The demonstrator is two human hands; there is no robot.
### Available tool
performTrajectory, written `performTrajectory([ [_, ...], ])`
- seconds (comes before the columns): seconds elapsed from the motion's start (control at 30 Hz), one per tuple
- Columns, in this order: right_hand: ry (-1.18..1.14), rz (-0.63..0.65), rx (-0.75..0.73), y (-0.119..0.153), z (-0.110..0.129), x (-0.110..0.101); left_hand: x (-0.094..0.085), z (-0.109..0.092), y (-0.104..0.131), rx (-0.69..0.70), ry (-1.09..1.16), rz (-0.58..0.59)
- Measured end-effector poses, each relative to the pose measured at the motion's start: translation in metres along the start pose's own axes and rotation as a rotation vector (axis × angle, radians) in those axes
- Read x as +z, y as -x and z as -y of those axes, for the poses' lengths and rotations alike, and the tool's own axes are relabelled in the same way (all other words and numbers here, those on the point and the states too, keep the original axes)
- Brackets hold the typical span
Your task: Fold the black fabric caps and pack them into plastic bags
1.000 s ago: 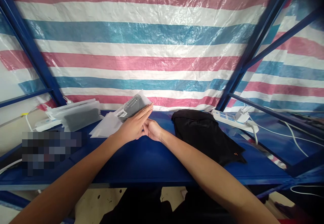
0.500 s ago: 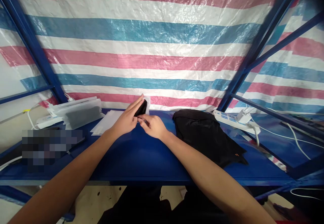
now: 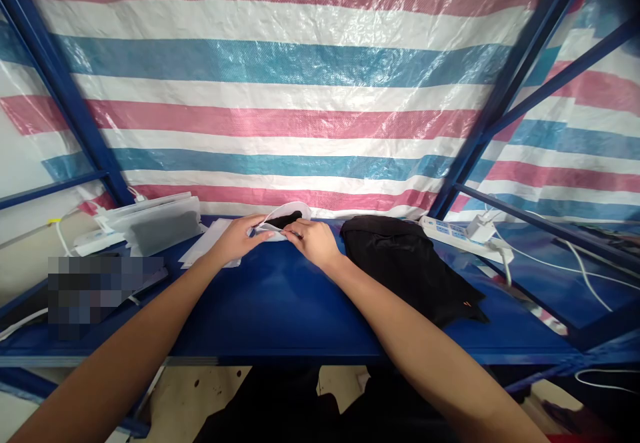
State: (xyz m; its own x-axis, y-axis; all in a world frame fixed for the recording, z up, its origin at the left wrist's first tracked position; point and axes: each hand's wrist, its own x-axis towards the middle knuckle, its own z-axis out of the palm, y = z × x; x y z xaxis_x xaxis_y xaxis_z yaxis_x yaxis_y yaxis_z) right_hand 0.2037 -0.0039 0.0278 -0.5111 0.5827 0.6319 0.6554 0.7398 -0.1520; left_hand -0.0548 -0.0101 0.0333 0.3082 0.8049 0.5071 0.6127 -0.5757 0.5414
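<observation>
A small white, partly see-through bag [image 3: 274,235] is held above the back of the blue tabletop, its mouth spread wide. Something black and flat [image 3: 286,219] shows inside the mouth; its kind is hard to make out. My left hand [image 3: 241,237] pinches the bag's left side between thumb and fingers. On the opposite side, my right hand [image 3: 314,237] has its fingers bent over the bag's edge and the black thing, partly hiding both. White flat sheets or bags [image 3: 207,243] lie just behind my left wrist.
Black folded clothing [image 3: 395,263] lies to the right on the blue table [image 3: 280,316]. A power strip [image 3: 450,229] with chargers and cables sits behind it. Frosted bags [image 3: 163,226] stand at the left near another strip [image 3: 97,241]. A blurred-out object [image 3: 100,296] lies front left. Blue frame posts flank both sides.
My left hand has moved off the black thing and now grips the bag's left side. The bag has tilted lower and its mouth is spread. My right hand has shifted slightly right.
</observation>
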Motion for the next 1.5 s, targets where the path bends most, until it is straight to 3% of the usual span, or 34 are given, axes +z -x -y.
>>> performTrajectory([
  [0.2, -0.02, -0.057, -0.182, -0.005, -0.003, -0.005, 0.005, 0.001, 0.0, -0.01, 0.113, -0.032],
  [0.4, -0.073, -0.089, -0.126, -0.005, -0.005, -0.008, 0.008, 0.001, 0.002, -0.139, 0.236, -0.046],
  [0.57, -0.066, -0.151, -0.147, -0.005, 0.006, -0.014, 0.013, -0.005, 0.003, 0.04, 0.22, 0.031],
  [0.7, -0.079, -0.093, -0.271, -0.006, 0.013, -0.013, 0.016, -0.01, 0.003, 0.154, 0.125, 0.139],
  [0.87, -0.086, -0.067, -0.254, -0.007, 0.011, -0.011, 0.016, -0.007, 0.004, 0.146, 0.048, 0.132],
  [1.13, -0.031, -0.01, -0.304, -0.011, 0.013, -0.015, 0.016, 0.002, 0.0, 0.293, -0.049, 0.14],
  [1.3, 0.055, 0.006, -0.269, -0.015, 0.007, -0.022, 0.017, 0.002, -0.003, 0.22, -0.047, 0.089],
  [1.5, 0.081, -0.024, -0.224, -0.018, -0.018, -0.032, 0.006, -0.003, 0.001, 0.085, -0.024, -0.02],
])
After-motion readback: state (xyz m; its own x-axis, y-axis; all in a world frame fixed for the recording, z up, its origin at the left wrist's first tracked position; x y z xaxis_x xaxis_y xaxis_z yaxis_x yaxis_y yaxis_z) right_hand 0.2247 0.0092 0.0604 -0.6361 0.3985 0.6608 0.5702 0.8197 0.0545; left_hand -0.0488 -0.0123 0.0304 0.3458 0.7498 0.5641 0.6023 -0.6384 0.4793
